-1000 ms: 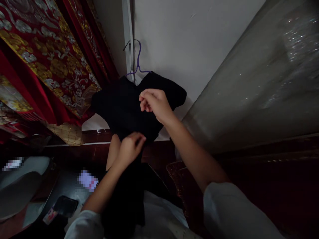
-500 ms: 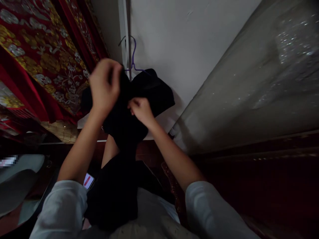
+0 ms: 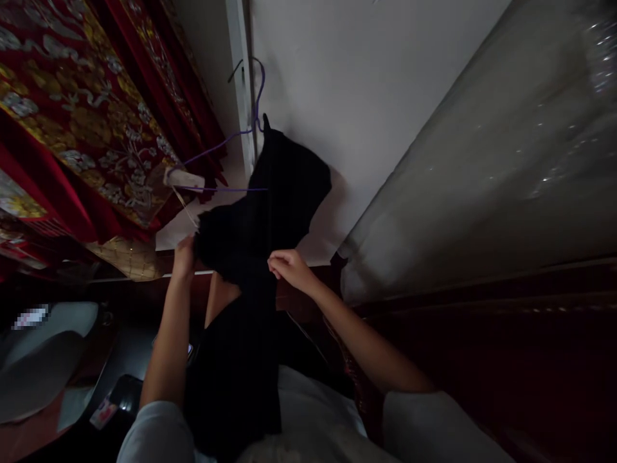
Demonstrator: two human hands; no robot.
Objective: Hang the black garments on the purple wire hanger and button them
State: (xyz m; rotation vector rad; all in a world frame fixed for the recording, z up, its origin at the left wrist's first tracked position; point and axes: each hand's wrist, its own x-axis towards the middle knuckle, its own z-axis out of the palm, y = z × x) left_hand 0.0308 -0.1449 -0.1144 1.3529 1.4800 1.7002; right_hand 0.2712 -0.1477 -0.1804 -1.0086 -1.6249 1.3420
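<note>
A black garment [image 3: 294, 186] hangs from the right side of a purple wire hanger [image 3: 216, 146]. The hanger's left arm is bare, with a pale piece [image 3: 186, 179] at its end and a thin string running down from it to the cloth. My left hand [image 3: 184, 257] is closed on the garment's left edge, just below that string. Lower down in the middle, my right hand [image 3: 292, 269] pinches the front of the same garment. The cloth hides part of the fingertips of both hands.
The hanger hooks over a pale vertical rail [image 3: 241, 71] against a white wall [image 3: 357, 77]. Red embroidered cloth [image 3: 91, 109] hangs at left, and a greyish plastic-like sheet [image 3: 463, 186] slopes at right. A grey-green chair [image 3: 53, 347] and a dark phone-like object [image 3: 123, 395] are lower left.
The garment's left side has come off the hanger's left arm, which now shows. My left hand has moved down; my right hand has moved down and slightly right.
</note>
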